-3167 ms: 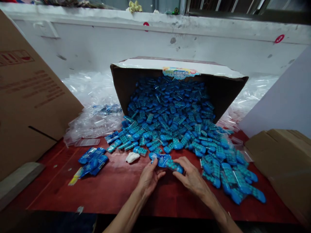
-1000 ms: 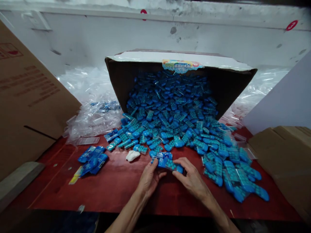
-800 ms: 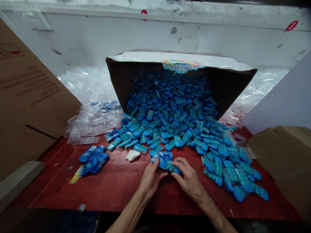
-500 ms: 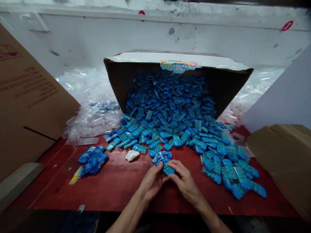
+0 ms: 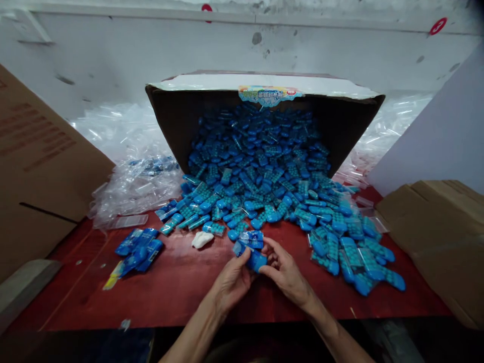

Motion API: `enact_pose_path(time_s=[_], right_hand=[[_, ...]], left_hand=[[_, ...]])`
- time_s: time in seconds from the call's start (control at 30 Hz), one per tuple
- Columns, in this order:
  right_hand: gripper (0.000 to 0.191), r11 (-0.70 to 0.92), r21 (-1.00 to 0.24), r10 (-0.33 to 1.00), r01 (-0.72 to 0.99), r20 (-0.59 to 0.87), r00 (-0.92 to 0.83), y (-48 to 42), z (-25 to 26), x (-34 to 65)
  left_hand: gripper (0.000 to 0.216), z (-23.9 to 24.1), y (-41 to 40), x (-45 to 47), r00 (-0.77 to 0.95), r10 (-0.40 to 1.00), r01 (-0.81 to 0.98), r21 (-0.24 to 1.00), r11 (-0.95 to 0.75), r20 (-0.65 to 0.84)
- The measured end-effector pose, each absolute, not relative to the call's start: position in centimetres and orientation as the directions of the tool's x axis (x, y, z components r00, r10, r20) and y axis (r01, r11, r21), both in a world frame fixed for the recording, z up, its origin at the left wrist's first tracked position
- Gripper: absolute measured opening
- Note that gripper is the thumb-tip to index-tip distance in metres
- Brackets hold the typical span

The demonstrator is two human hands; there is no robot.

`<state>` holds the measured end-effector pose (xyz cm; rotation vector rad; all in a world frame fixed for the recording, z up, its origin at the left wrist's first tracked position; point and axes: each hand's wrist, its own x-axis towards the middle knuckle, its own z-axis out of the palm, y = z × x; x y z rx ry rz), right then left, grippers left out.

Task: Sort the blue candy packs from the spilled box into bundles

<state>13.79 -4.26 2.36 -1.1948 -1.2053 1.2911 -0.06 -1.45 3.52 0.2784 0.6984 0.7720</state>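
Note:
Over the red table (image 5: 181, 292), my left hand (image 5: 231, 281) and my right hand (image 5: 286, 272) meet at one small blue packet (image 5: 254, 257), and both pinch it with closed fingers. Just beyond them a large cardboard box (image 5: 351, 123) lies tipped on its side. A heap of blue packets (image 5: 264, 171) spills from it onto the table, spreading toward the right front. A small stack of blue packets (image 5: 138, 249) lies apart at the left.
Clear plastic sleeves (image 5: 132, 184) are piled left of the box, with more at the right. A white scrap (image 5: 202, 239) lies near the heap. Brown cartons stand at the left (image 5: 41, 171) and right (image 5: 438, 237). A white wall (image 5: 151, 55) runs behind.
My hands have drawn closer together around the blue packet, which now sits shorter between them. The camera has shifted slightly, so the scene sits lower and more to the left.

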Motion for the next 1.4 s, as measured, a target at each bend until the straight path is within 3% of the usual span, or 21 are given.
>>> enact_pose_path(time_s=[0.1,0.23,0.4,0.5,0.63,0.77,0.93,1.07,1.4], right_hand=[[0.062,-0.024,-1.000,0.999,0.005,-0.024,-0.025,-4.4,2.2,13.7],[0.077,-0.070,-0.997,0.995,-0.027,-0.068,-0.072,-4.2,2.1,14.1],[0.088,0.061,-0.907,0.973,0.416,-0.040,-0.228,-4.0,4.0,15.2],[0.094,0.109,-0.843,0.957,0.526,-0.054,-0.285,-3.9,5.4,16.0],[0.085,0.044,-0.929,0.933,0.367,-0.092,-0.347,-3.9,5.6,16.7],[0.075,-0.001,-0.969,0.957,0.248,-0.073,-0.281,-4.2,4.5,16.3],[0.085,-0.179,-0.984,0.923,0.000,-0.168,-0.347,-4.5,4.0,15.3],[0.086,-0.267,-0.959,0.880,-0.089,-0.205,-0.428,-4.5,4.4,15.5],[0.080,-0.183,-0.981,0.897,0.069,-0.196,-0.395,-4.5,5.6,15.8]], left_hand=[[0.020,3.3,-1.4,0.1,0.499,0.722,-0.547,0.472,0.691,-0.479],[0.026,2.9,-1.4,-0.2,0.618,0.680,-0.518,0.446,0.730,-0.395],[0.023,2.9,-1.1,-0.7,0.722,0.598,-0.406,0.486,0.774,-0.349],[0.017,3.0,-1.0,-0.6,0.763,0.529,-0.330,0.480,0.813,-0.372],[0.022,2.7,-1.2,-0.5,0.742,0.537,-0.356,0.444,0.823,-0.400],[0.026,2.2,-1.6,-0.6,0.718,0.576,-0.404,0.439,0.802,-0.391],[0.027,2.3,-1.9,-0.5,0.745,0.562,-0.398,0.436,0.807,-0.359],[0.028,2.6,-2.0,-0.6,0.754,0.560,-0.398,0.439,0.806,-0.344],[0.026,2.9,-1.9,-1.0,0.796,0.528,-0.374,0.446,0.813,-0.295]])
